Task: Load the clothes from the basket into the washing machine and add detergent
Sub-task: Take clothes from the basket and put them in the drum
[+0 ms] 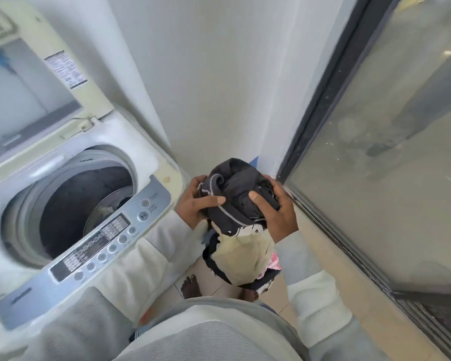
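I hold a bundle of clothes (pixel 241 204) in the air to the right of the top-loading washing machine (pixel 130 162). Dark garments with pale stitching sit on top; cream and pink pieces (pixel 241 256) hang below. My left hand (pixel 195 201) grips the bundle's left side, thumb across its front. My right hand (pixel 276 209) grips its right side. The machine's lid (pixel 34 82) stands open, and some laundry lies deep in the dark drum (pixel 81 204). The basket and the detergent are out of view.
The machine's grey control panel (pixel 104 238) runs along its front edge, close to my left sleeve. A white wall (pixel 219 87) stands behind, and a dark-framed glass door (pixel 388 152) closes the right side. My bare feet (pixel 193 285) stand on tiled floor below the bundle.
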